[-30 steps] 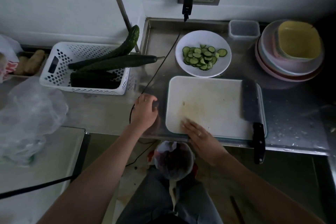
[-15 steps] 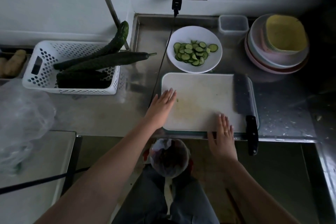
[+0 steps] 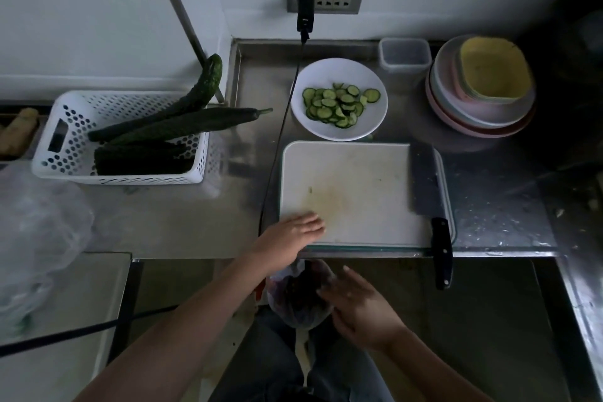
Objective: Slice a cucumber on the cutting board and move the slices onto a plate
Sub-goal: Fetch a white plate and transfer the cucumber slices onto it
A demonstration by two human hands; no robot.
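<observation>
The cucumber slices [image 3: 339,104] are sitting on the white plate [image 3: 375,121], upper centre, directly above the bare cutting board [image 3: 359,192]. My left hand [image 3: 290,235] is lying flat and spread, empty, on the board's lower-left corner, nearer them; my right hand [image 3: 355,303] is hovering loosely spread, empty, below the counter edge.

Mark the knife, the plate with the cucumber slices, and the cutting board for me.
knife [image 3: 424,183], head view, on the flat of the blade.
plate [image 3: 329,73], head view, on the bare far inside of the rim.
cutting board [image 3: 359,179], head view, on the bare middle of its top.
</observation>
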